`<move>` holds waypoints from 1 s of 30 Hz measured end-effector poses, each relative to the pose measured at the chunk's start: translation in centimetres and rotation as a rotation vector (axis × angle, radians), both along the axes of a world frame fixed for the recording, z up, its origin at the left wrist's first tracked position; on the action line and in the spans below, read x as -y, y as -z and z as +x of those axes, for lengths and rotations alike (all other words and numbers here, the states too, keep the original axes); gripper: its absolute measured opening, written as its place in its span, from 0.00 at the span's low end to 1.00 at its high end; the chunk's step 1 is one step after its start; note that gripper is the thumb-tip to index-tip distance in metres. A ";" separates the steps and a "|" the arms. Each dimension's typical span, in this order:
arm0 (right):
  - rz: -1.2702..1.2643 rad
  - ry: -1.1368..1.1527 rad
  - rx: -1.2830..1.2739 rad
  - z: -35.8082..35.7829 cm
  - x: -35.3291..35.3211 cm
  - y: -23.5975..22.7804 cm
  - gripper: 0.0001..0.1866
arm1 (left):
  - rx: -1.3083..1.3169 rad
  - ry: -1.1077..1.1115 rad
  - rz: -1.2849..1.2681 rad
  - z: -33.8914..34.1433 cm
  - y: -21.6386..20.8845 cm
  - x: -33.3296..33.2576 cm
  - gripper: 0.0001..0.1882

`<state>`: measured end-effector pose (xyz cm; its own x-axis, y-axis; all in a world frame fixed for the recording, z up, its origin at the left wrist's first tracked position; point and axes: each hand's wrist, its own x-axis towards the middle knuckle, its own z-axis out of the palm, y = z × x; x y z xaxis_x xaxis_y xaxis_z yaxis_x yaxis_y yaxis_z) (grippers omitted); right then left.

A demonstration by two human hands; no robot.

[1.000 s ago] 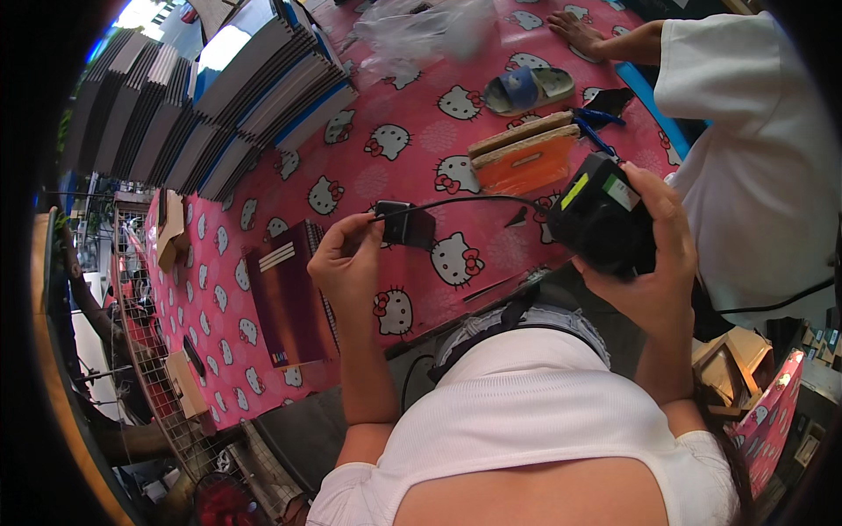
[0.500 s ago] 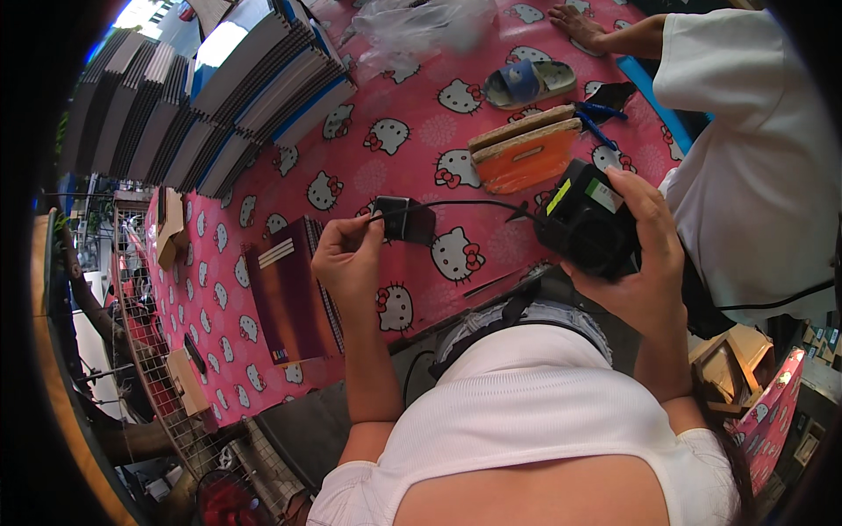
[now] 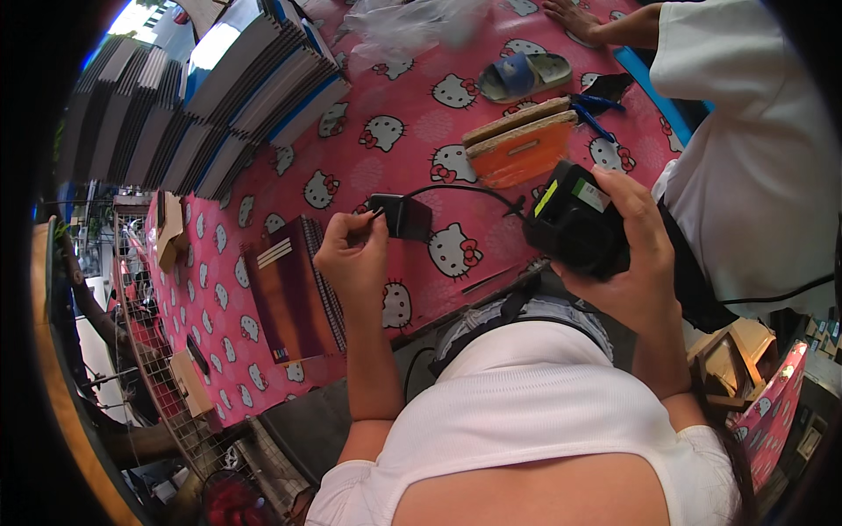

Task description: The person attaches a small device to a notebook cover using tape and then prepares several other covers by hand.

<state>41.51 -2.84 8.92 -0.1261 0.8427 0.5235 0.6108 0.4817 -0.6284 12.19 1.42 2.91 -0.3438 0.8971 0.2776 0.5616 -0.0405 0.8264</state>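
Note:
My right hand (image 3: 638, 254) holds a chunky black device (image 3: 574, 232) with a rounded part and a yellow-green label, tilted above the table's near edge. A thin black cable (image 3: 456, 187) comes out of the device's left side and arches across to my left hand (image 3: 353, 254). There my thumb and fingers pinch its free end. Just past those fingertips a small black box (image 3: 409, 219) lies on the pink cartoon-print tablecloth (image 3: 386, 171); I cannot tell whether the cable end touches it.
Tall stacks of spiral-bound notebooks (image 3: 263, 79) stand far left; a purple-brown notebook (image 3: 294, 294) lies left. Beyond the device are an orange block (image 3: 519, 149), blue-handled pliers (image 3: 596, 114) and a slipper (image 3: 526, 77). A person in white (image 3: 745, 175) rests a hand (image 3: 574, 22) on the table.
My hands have come slightly closer together, so the cable bows higher between them. The device has shifted a little left. My grips stay the same.

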 end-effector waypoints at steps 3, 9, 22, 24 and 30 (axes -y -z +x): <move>-0.005 0.001 0.010 0.1 0.1 0.1 0.44 | -0.038 0.031 0.038 0.2 0.2 0.0 0.05; 0.031 -0.002 0.030 0.1 -0.1 0.2 0.44 | -0.091 0.068 0.059 0.5 0.3 0.1 0.04; 0.008 0.035 0.023 0.6 0.6 0.5 0.45 | -0.283 0.044 0.188 2.8 2.4 1.8 0.18; 0.003 0.039 0.023 0.7 0.6 0.6 0.45 | -0.297 0.057 0.258 3.0 3.3 1.6 0.20; 0.010 0.039 0.012 0.9 0.6 0.6 0.45 | -0.088 0.095 0.386 2.9 6.0 1.2 0.20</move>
<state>42.39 -3.46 8.33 -0.1001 0.8416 0.5307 0.6368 0.4640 -0.6158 15.10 0.25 -3.09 -0.2244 0.7476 0.6251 0.6082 -0.3937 0.6892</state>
